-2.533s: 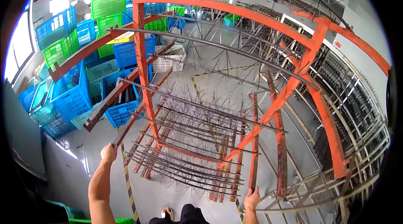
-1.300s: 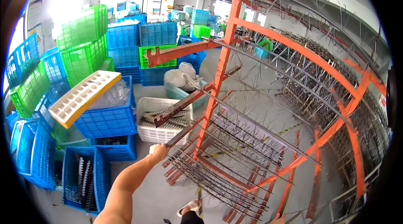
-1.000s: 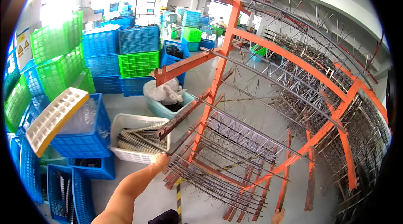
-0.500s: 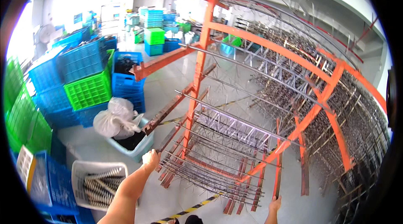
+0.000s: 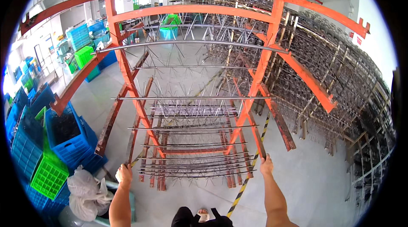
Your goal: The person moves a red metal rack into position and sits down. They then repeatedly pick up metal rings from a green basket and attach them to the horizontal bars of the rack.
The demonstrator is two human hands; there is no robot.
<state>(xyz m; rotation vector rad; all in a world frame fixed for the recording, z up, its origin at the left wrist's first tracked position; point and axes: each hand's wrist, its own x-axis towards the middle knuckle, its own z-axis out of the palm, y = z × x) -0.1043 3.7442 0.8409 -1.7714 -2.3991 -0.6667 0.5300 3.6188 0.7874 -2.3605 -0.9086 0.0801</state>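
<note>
A tall orange metal rack [image 5: 191, 10] stands right in front of me, with worn, rust-brown arms sticking out toward me on both sides. Metal rods [image 5: 193, 98] carrying thin wire hooks lie across these arms at several heights. My left hand [image 5: 124, 174] is closed around the end of a low arm [image 5: 133, 142] on the rack's left side. On the right, my right hand [image 5: 266, 165] grips the end of the matching low arm [image 5: 257, 139]. Both of my forearms reach forward from the lower edge.
Blue crates [image 5: 63, 131] and a green crate [image 5: 49, 176] are stacked at left, beside white plastic bags [image 5: 87, 193] on a teal tub [image 5: 133, 210]. Dense racks of hooked rods [image 5: 323, 74] fill the right. Yellow-black tape [image 5: 240, 193] marks the grey floor.
My view has swung so the rack faces me squarely instead of at an angle. The crates sit farther left, and the white basket of ridged parts has left the view. Both hands keep their grip.
</note>
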